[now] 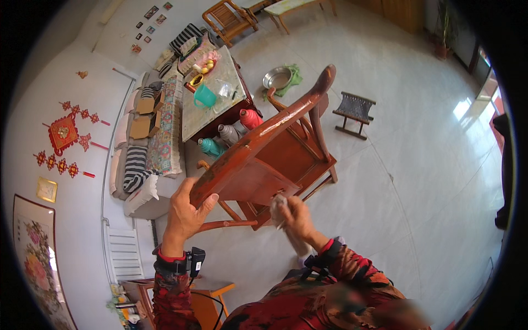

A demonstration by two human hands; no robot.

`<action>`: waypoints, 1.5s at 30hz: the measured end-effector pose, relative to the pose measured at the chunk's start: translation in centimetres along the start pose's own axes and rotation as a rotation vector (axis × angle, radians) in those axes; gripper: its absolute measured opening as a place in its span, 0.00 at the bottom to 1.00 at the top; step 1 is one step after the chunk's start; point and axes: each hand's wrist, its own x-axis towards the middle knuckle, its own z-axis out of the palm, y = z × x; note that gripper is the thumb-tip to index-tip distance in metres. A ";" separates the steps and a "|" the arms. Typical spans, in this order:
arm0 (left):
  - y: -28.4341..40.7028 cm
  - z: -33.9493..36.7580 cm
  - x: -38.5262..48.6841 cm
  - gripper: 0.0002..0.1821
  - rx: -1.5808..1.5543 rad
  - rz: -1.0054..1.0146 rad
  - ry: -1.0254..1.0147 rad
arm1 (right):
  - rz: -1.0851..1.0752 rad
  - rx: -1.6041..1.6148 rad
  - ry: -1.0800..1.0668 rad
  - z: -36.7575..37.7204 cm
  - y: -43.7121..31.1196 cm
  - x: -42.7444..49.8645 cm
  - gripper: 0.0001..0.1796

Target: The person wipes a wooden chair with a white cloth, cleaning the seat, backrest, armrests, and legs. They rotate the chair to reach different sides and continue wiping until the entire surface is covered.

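A red-brown wooden armchair (pixel 264 136) with a curved top rail stands in front of me, its paint worn in places. My left hand (pixel 181 214) is closed around the left end of that rail, thumb on the near side. Bunched in my right hand (pixel 300 218) is a pale greyish cloth (pixel 279 208), close to the chair's back panel (pixel 255 181). A carved mark shows on the panel just above the cloth. Whether the cloth presses on the wood cannot be seen clearly. Beyond the panel lies the chair's flat seat (pixel 284 154).
Past the chair, several thermos flasks (pixel 227 134) stand beside a table (pixel 198 123) holding a green pitcher (pixel 204 97). A metal basin (pixel 277 78) on green cloth and a folding stool (pixel 354 109) are on the floor. A sofa (pixel 140 202) lines the left wall.
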 end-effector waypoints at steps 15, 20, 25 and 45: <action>-1.6 1.4 0.8 0.20 0.094 -0.010 0.065 | -0.391 -0.087 0.388 2.8 -1.9 9.7 0.18; -1.8 1.4 0.7 0.20 0.083 -0.016 0.056 | -0.233 0.131 0.050 0.2 -1.6 10.0 0.23; -2.0 1.3 0.3 0.23 0.121 -0.038 0.060 | -0.410 0.336 -0.062 1.9 -7.1 8.4 0.28; -1.0 2.3 0.9 0.26 0.058 -0.123 0.127 | -0.327 0.197 0.092 1.7 -8.8 8.9 0.28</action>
